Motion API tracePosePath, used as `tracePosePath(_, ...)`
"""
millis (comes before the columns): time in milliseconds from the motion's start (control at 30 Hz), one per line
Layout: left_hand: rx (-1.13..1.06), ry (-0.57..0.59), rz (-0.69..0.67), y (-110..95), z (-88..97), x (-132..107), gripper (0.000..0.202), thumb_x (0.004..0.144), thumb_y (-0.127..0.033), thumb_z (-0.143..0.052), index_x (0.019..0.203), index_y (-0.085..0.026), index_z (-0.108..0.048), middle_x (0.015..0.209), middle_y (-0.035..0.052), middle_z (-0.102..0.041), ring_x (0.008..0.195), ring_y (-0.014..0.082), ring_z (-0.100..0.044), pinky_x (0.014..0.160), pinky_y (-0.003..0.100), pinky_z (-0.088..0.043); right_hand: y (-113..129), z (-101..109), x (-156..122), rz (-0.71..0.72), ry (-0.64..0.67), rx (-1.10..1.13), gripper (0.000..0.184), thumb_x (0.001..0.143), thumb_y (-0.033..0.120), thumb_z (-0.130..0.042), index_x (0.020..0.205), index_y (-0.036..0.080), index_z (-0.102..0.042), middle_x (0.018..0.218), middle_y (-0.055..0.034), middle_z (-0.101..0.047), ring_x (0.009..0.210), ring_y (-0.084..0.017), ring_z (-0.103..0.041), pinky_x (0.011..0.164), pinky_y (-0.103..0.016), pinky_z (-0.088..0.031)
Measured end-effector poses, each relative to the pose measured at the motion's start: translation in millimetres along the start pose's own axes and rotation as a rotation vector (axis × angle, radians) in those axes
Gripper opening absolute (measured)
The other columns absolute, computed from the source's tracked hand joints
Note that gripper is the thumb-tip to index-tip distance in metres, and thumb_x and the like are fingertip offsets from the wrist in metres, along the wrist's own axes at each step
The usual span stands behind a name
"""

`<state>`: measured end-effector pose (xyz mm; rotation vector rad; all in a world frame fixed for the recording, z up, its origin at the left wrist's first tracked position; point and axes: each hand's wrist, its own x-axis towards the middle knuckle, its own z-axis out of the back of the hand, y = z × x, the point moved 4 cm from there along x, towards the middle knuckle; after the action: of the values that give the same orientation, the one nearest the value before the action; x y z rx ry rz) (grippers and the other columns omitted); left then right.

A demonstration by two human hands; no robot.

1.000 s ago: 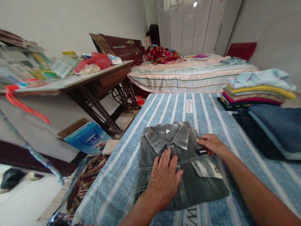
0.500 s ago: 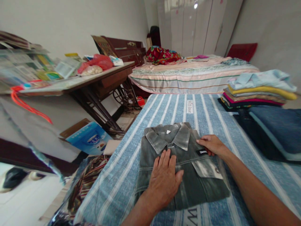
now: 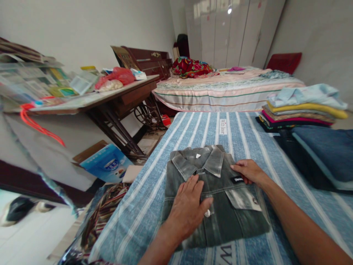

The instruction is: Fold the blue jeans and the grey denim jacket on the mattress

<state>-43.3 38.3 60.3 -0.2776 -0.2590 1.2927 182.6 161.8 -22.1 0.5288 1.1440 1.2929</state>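
Note:
A folded grey denim shirt (image 3: 228, 217) lies collar-up on a blue-and-white striped bed cover (image 3: 193, 129). My left hand (image 3: 187, 206) rests flat on the shirt's left front, fingers stretched out and close together, just below the collar. My right hand (image 3: 248, 171) lies on the shirt's right shoulder beside a small black label, fingers curled down onto the cloth. A metal button shows on the shirt next to my left thumb.
A pile of folded coloured clothes (image 3: 303, 106) and folded dark jeans (image 3: 322, 154) sit at the right. A sewing table (image 3: 110, 99) with clutter stands at the left, a blue carton (image 3: 106, 163) under it. Another bed (image 3: 226, 88) and wardrobes stand behind.
My left hand has slid a little to the left on the shirt, uncovering a metal button. My right hand has barely moved. The view has shifted slightly.

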Motion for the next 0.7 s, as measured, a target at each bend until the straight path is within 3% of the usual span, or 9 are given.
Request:
tracePosePath(100,-0.13,-0.166,0.067,26,22.0,-2,0.036,0.086,-0.037,-0.048,0.116,-0.018,-0.057,0.129,0.0105,-0.056,0.121,0.0241,-0.05,0.102,0.041,-0.039,0,0,-1,-0.009,0.002,0.008,0.025,0.08,0.037,-0.055,0.063,0.019,-0.052,0.033,0.0071,-0.045,0.027,-0.009,-0.043,0.026,-0.016,-0.028)
tracePosePath(200,-0.198,-0.271,0.297,65,39.0,-9,0.033,0.085,-0.041,-0.046,0.102,-0.018,-0.062,0.107,0.0087,-0.067,0.102,0.0235,-0.062,0.09,0.035,-0.047,1,-1,-2,-0.018,0.004,0.011,0.026,0.081,0.037,-0.054,0.062,0.019,-0.051,0.033,0.0069,-0.046,0.027,-0.009,-0.043,0.026,-0.016,-0.028)
tracePosePath(267,-0.232,-0.275,0.451,90,42.3,-16,0.031,0.081,-0.043,-0.049,0.091,-0.017,-0.063,0.094,0.0084,-0.069,0.09,0.024,-0.065,0.082,0.034,-0.049,2,0,-3,-0.024,0.008,0.008,0.026,0.082,0.036,-0.054,0.062,0.019,-0.051,0.034,0.0066,-0.046,0.027,-0.009,-0.044,0.026,-0.016,-0.029)
tracePosePath(367,-0.383,-0.191,0.632,117,35.5,-28,0.029,0.075,-0.043,-0.054,0.086,-0.018,-0.062,0.079,0.0066,-0.068,0.081,0.0244,-0.066,0.07,0.032,-0.05,2,0,-4,-0.032,0.019,0.002,0.027,0.082,0.036,-0.054,0.061,0.019,-0.05,0.034,0.0063,-0.046,0.027,-0.009,-0.044,0.026,-0.016,-0.029)
tracePosePath(533,-0.827,-0.094,0.813,126,23.2,-34,0.043,0.067,-0.044,-0.062,0.099,-0.016,-0.058,0.085,0.0061,-0.067,0.078,0.0226,-0.064,0.054,0.028,-0.049,5,-1,-3,-0.052,0.05,-0.023,0.031,0.082,0.036,-0.056,0.057,0.019,-0.048,0.032,0.0054,-0.046,0.026,-0.009,-0.044,0.026,-0.016,-0.03)
tracePosePath(700,-1.017,-0.08,0.811,122,25.5,-21,0.042,0.061,-0.042,-0.07,0.09,-0.015,-0.059,0.077,0.0034,-0.064,0.06,0.0141,-0.058,0.05,0.024,-0.045,9,0,-3,-0.081,0.064,-0.031,0.034,0.079,0.041,-0.061,0.056,0.019,-0.049,0.034,0.0042,-0.048,0.026,-0.009,-0.046,0.025,-0.016,-0.031)
